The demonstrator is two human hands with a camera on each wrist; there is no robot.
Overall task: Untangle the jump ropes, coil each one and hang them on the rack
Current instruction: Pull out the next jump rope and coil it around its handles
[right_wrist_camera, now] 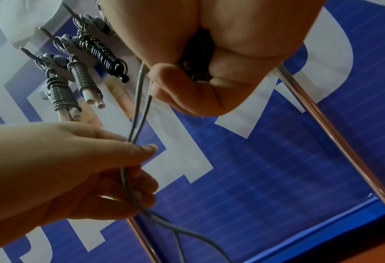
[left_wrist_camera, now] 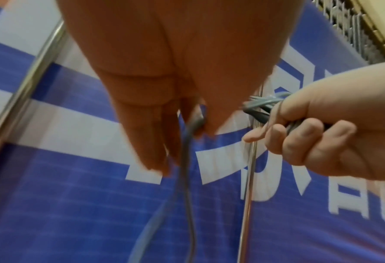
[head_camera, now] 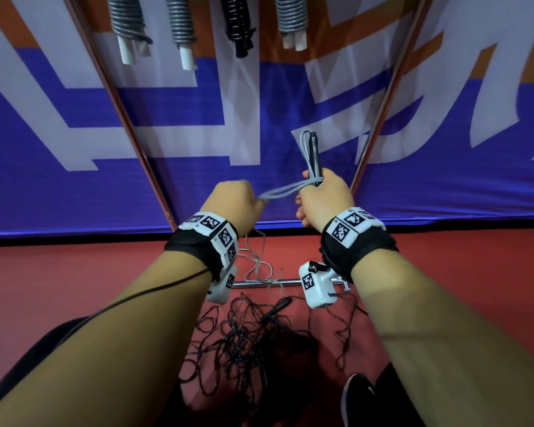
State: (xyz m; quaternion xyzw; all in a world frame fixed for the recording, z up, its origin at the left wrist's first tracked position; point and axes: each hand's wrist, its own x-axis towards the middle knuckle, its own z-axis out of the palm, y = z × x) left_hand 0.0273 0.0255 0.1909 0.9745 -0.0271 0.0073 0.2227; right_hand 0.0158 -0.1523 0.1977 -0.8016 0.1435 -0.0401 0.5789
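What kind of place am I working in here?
Probably a sports hall or gym: red court-style floor, a printed blue banner along the wall, and coiled jump ropes hanging on a rack.

Open gap between rack poles (head_camera: pixel 127 118), tangled ropes (head_camera: pixel 244 343) underfoot

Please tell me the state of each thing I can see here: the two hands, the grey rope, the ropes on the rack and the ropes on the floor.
left hand: pinches the grey rope
right hand: grips the dark handles with rope loops
grey rope: partly looped, stretched between both hands, its rest trailing to the floor
hung ropes: four coiled bundles on the rack
black ropes: tangled on the floor
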